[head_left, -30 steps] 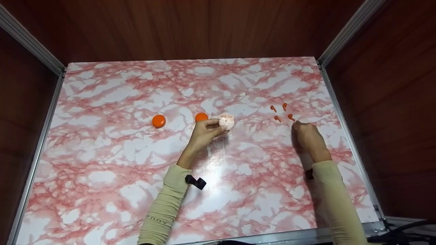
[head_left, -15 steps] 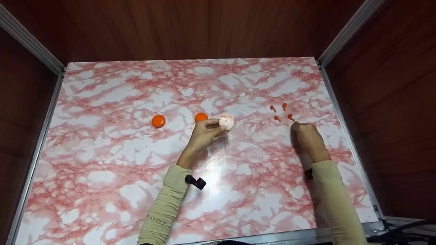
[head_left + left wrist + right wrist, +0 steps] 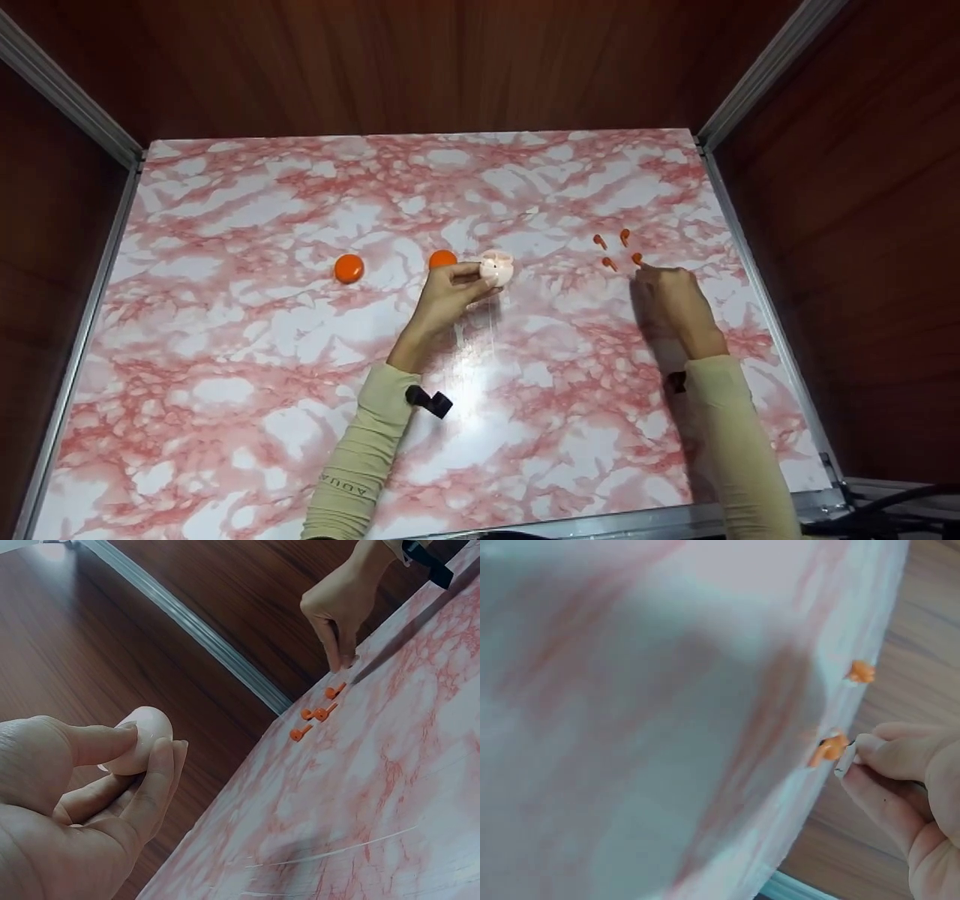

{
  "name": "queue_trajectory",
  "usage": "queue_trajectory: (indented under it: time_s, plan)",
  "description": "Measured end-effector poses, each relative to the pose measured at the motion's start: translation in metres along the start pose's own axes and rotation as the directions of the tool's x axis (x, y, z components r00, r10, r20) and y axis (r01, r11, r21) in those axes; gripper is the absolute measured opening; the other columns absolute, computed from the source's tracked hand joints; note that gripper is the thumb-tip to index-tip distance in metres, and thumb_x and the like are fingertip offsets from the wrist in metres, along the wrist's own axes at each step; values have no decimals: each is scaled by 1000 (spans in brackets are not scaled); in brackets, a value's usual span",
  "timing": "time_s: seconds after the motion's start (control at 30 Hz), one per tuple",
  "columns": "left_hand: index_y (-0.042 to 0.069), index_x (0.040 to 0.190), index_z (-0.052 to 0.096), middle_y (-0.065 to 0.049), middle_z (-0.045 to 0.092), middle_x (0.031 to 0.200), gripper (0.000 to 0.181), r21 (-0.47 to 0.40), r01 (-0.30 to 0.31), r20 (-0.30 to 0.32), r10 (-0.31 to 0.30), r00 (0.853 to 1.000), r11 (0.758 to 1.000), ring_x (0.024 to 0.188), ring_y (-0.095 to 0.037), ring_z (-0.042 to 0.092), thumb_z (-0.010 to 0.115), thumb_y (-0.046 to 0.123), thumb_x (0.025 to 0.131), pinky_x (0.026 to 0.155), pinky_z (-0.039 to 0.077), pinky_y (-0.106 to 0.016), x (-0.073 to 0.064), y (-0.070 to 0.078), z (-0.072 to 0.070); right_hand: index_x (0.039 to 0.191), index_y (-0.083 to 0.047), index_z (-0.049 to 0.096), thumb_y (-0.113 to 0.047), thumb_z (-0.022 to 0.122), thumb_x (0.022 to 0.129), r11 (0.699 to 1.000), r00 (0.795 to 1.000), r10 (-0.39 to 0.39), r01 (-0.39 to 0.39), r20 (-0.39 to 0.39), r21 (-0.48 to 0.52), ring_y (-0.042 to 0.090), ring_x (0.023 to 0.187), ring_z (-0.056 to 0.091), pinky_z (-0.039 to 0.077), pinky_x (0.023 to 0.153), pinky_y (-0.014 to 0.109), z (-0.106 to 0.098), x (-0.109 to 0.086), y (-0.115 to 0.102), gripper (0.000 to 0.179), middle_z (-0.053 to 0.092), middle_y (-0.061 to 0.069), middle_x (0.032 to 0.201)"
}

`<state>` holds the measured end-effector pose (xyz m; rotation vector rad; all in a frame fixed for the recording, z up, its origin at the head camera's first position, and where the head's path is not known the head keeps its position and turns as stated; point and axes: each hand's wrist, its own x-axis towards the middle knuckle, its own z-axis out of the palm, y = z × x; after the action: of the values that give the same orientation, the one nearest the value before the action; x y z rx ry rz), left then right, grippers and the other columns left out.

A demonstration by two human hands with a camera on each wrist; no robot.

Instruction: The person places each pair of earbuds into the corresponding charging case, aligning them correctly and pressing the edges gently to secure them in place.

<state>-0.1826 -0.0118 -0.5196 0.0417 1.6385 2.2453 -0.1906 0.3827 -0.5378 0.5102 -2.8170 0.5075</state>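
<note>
My left hand point(image 3: 448, 304) holds a small round pale pink earbud case point(image 3: 498, 268) above the table, thumb on one side and fingers on the other. In the left wrist view the smooth outside of this case point(image 3: 146, 736) faces the camera. Over at the right, my right hand point(image 3: 681, 306) pinches a small whitish earbud point(image 3: 845, 760) between thumb and fingertip; the fingers hide much of it. Several orange earbuds point(image 3: 610, 264) lie just beyond these fingertips, the closest one point(image 3: 829, 748) overlapping the whitish piece in the right wrist view.
Behind my left hand sits a round orange case point(image 3: 442, 259), partly covered by the fingers. A second orange case point(image 3: 349, 268) lies farther left. Dark wooden panels point(image 3: 420, 67) and metal rails point(image 3: 765, 300) border the pink-and-white marbled table point(image 3: 285, 420).
My right hand has shifted slightly left, its fingertips coming closer to the nearest orange earbud and covering part of it. The left hand stays in place with the pale case.
</note>
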Motion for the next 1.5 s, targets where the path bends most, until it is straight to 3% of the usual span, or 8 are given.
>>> queue_trajectory:
  time_s: [0.13, 0.23, 0.3, 0.47, 0.73, 0.83, 0.97, 1.5]
  plan:
    - [-17, 140, 55, -37, 63, 133, 42, 18, -8, 11, 8, 1000, 1000, 97, -17, 78, 64, -5, 101, 112, 53, -56, 0, -1, 0, 77, -6, 72, 3, 69, 97, 997, 996, -27, 34, -85, 76, 15, 54, 38, 30, 51, 24, 0, 5, -12, 23, 55, 7, 59]
    - [-17, 140, 55, -36, 63, 133, 42, 30, -11, 12, 11, 1000, 999, 96, -16, 77, 64, -5, 101, 112, 54, -55, 0, -1, 0, 85, -6, 82, 3, 72, 96, 983, 993, 36, -15, -111, 181, 16, 56, 60, 41, 53, 14, 0, 9, -20, 18, 72, 11, 69]
    - [-17, 140, 55, -36, 63, 133, 42, 31, -9, 11, 9, 1000, 999, 96, -16, 78, 64, -5, 101, 108, 60, -46, 1, -1, 1, 102, -6, 85, 1, 73, 96, 948, 988, 126, -93, -90, 306, 22, 76, 78, 55, 64, 10, 1, 12, -26, 15, 82, 18, 93]
    - [-17, 139, 56, -35, 64, 131, 41, 29, 1, 11, -1, 1000, 1000, 95, -15, 77, 64, -7, 100, 94, 66, -28, 1, -2, 4, 113, -3, 81, -12, 80, 94, 709, 946, 324, -262, 27, 655, 6, 93, 78, 62, 80, 11, 4, 21, -41, 22, 79, 22, 107]
    - [-15, 140, 56, -35, 64, 133, 42, 15, 11, 20, -11, 1000, 1000, 101, -19, 78, 65, -6, 100, 97, 65, -29, 0, -3, 7, 118, 9, 75, -7, 78, 94, 360, 936, 332, -239, 115, 902, 17, 102, 80, 66, 91, 26, 4, 31, -66, 29, 81, 13, 112]
    - [-16, 139, 57, -36, 64, 133, 41, 12, 6, 20, -7, 1000, 1000, 100, -20, 78, 65, -6, 100, 96, 65, -28, 0, -3, 9, 118, 13, 74, -3, 77, 94, 264, 941, 317, -207, 118, 942, 19, 104, 79, 65, 93, 29, 5, 35, -75, 29, 81, 14, 113]
    - [-16, 140, 56, -36, 64, 133, 42, 6, 16, 17, -16, 1000, 1000, 99, -19, 78, 65, -5, 100, 96, 65, -28, 0, -4, 13, 118, 13, 74, -5, 79, 93, 228, 948, 303, -172, 98, 958, 21, 103, 80, 65, 94, 31, 7, 39, -91, 31, 81, 14, 111]
    - [-16, 141, 55, -37, 64, 133, 44, -22, 31, -10, -31, 999, 999, 96, -19, 79, 66, -6, 99, 95, 65, -29, -3, -2, 18, 116, 12, 75, 0, 79, 92, 170, 957, 288, -87, 35, 982, 21, 100, 80, 65, 93, 33, 5, 62, -136, 27, 83, 7, 110]
